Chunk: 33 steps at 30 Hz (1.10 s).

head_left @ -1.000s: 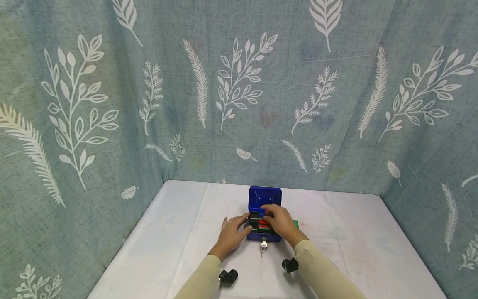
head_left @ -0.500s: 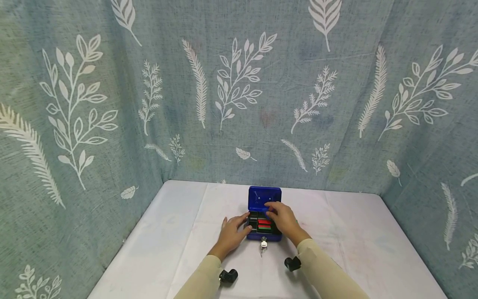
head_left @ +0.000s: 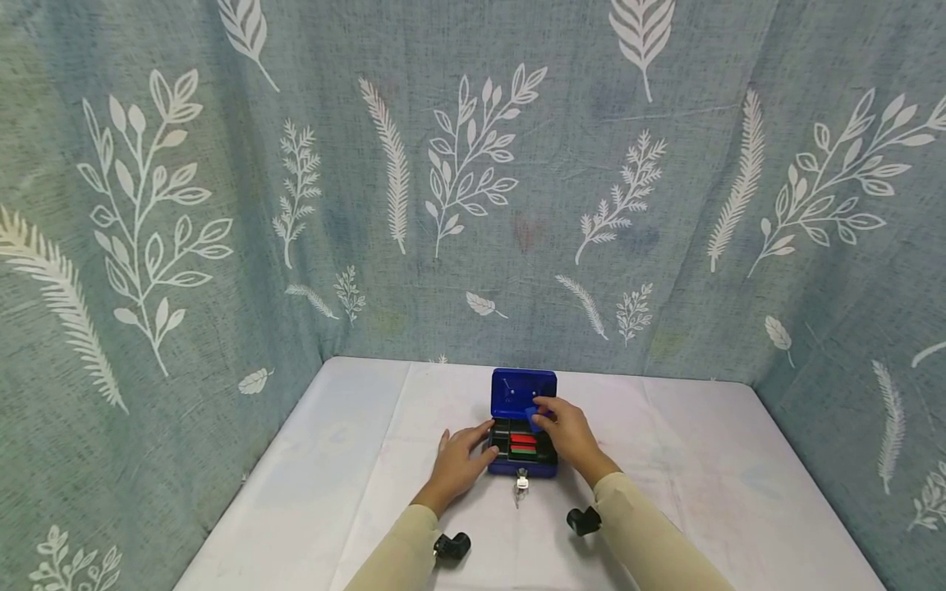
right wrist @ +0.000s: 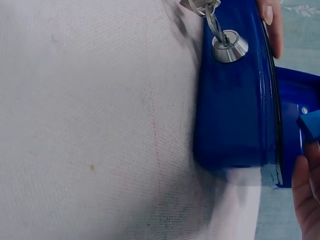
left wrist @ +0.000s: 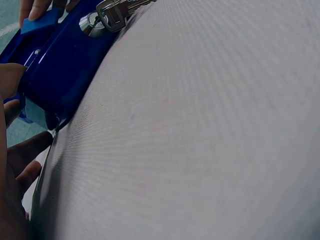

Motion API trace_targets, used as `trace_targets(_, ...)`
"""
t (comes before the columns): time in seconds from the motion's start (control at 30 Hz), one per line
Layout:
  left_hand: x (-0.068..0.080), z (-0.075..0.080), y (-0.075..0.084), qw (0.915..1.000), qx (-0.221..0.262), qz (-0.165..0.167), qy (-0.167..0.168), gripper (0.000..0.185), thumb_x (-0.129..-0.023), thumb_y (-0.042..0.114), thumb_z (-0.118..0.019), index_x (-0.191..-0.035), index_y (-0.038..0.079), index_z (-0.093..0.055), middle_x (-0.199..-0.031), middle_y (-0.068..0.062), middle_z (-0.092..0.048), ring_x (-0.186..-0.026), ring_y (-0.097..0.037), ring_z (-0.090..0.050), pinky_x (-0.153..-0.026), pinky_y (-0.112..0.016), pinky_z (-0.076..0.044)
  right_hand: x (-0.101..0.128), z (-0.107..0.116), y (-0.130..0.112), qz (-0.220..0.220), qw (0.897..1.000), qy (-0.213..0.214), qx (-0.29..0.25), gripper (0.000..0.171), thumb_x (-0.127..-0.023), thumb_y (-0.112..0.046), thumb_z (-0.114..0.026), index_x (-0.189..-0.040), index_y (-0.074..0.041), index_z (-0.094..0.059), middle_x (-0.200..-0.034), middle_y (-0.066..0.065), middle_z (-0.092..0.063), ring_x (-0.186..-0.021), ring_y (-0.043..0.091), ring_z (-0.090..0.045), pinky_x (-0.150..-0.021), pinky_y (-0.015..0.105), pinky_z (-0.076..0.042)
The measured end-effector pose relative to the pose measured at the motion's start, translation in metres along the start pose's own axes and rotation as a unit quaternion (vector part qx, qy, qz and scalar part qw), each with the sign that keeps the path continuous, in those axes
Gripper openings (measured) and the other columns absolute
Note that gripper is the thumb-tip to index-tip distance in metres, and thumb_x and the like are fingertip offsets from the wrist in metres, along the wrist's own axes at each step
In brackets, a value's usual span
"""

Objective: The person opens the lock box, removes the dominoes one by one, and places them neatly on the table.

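A blue metal cash box [head_left: 543,470] stands on the table with its lid [head_left: 521,387] raised at the back. My left hand [head_left: 458,461] lies along its left side, thumb at the rim and fingers spread against the wall. Above the rear of the black tray [head_left: 547,450], my right hand [head_left: 569,432] pinches a small flat blue block [right wrist: 312,125] between thumb and fingers. Red pieces [head_left: 523,439] and a green piece [head_left: 523,450] lie in the tray's middle compartments. Keys [head_left: 521,486] hang from the front lock [right wrist: 230,46].
A white cloth covers the table [head_left: 369,460]. Grey-blue leaf-patterned curtains [head_left: 473,205] surround it at the back and sides. Black wrist-worn devices [head_left: 452,547] sit below both sleeves.
My right hand has shifted up and to the right, and the blue block now shows raised in its fingers. A green patch right of the box no longer shows. The left hand stays put.
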State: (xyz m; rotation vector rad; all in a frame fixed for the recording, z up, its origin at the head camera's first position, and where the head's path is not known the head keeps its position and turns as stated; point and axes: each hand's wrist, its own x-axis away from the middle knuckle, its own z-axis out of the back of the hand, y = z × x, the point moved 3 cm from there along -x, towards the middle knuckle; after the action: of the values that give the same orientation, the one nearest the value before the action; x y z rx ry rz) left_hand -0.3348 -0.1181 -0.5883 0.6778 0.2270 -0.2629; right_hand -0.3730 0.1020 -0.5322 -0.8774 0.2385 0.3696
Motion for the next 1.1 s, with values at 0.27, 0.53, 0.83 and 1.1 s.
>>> trace_targets(0.27, 0.000, 0.000, 0.000, 1.0000, -0.002, 0.000, 0.001, 0.054, -0.093, 0.048, -0.057, -0.142, 0.025, -0.052, -0.131, 0.002, -0.061, -0.127, -0.025, -0.049, -0.112, -0.063, -0.010, 0.001, 0.004, 0.003, -0.066, 0.994, 0.021, -0.080, 0.026, -0.089, -0.011, -0.071, -0.114, -0.006, -0.070, -0.096, 0.003, -0.066, -0.086, 0.019, -0.062, -0.075, 0.035, -0.054)
trace_targets(0.53, 0.001, 0.000, 0.000, 1.0000, -0.004, 0.003, 0.000, 0.054, -0.093, 0.048, -0.057, -0.142, 0.025, -0.052, -0.131, 0.002, -0.061, -0.127, -0.025, -0.049, -0.112, -0.062, -0.010, 0.004, 0.008, 0.005, -0.096, 0.981, 0.050, -0.158, 0.025, -0.091, -0.007, -0.068, -0.116, -0.003, -0.067, -0.095, 0.008, -0.064, -0.078, 0.020, -0.063, -0.064, 0.036, -0.057)
trace_targets(0.83, 0.000, 0.001, 0.000, 0.9999, -0.006, 0.009, -0.002, 0.055, -0.093, 0.049, -0.056, -0.143, 0.026, -0.052, -0.131, 0.002, -0.061, -0.128, -0.025, -0.048, -0.112, -0.062, -0.009, 0.006, 0.011, 0.012, -0.106, 0.977, 0.035, -0.179, 0.028, -0.093, -0.008, -0.066, -0.121, -0.003, -0.065, -0.099, 0.011, -0.063, -0.079, 0.027, -0.063, -0.063, 0.046, -0.057)
trace_targets(1.1, 0.000, -0.002, -0.001, 0.9999, -0.012, 0.006, 0.000, 0.055, -0.093, 0.051, -0.055, -0.143, 0.026, -0.051, -0.131, 0.003, -0.061, -0.127, -0.025, -0.049, -0.112, -0.062, -0.010, 0.009, 0.017, 0.021, -0.149, 0.971, 0.023, -0.187, 0.030, -0.093, -0.011, -0.066, -0.121, 0.001, -0.066, -0.100, 0.011, -0.064, -0.084, 0.026, -0.063, -0.066, 0.041, -0.057)
